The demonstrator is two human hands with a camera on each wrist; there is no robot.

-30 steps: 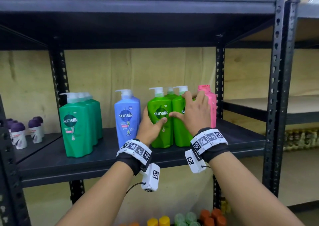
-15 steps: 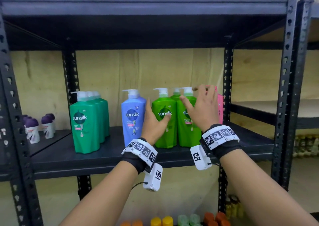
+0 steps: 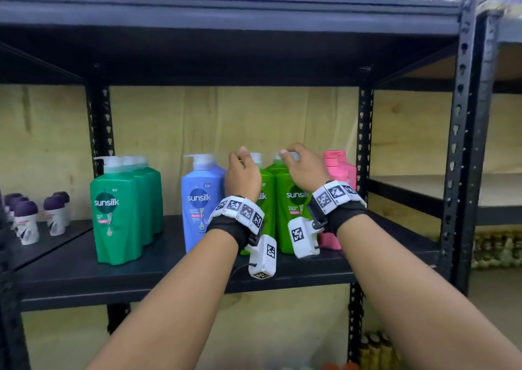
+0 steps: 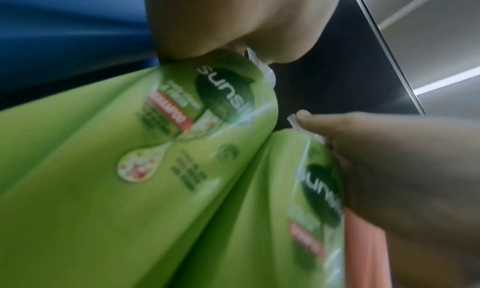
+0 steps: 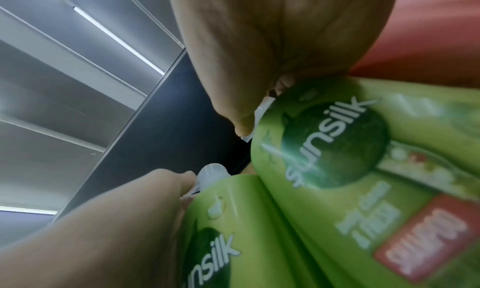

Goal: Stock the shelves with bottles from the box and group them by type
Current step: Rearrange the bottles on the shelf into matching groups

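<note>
Two lime green Sunsilk pump bottles stand side by side on the black shelf, between a blue Sunsilk bottle and pink bottles. My left hand curls round the pump head of the left lime bottle. My right hand grips the pump head of the right lime bottle. In the right wrist view the right hand sits on top of its lime bottle. Both bottles stand upright and touch each other. A third lime bottle behind them is mostly hidden.
A row of dark green Sunsilk bottles stands at the shelf's left. Small purple-capped roll-ons sit on the neighbouring shelf. The upper shelf hangs close above. A black upright post stands on the right, with small bottles behind it.
Both hands have risen from the fronts of the lime green bottles to their pump heads and curled round them. The view has shifted slightly right.
</note>
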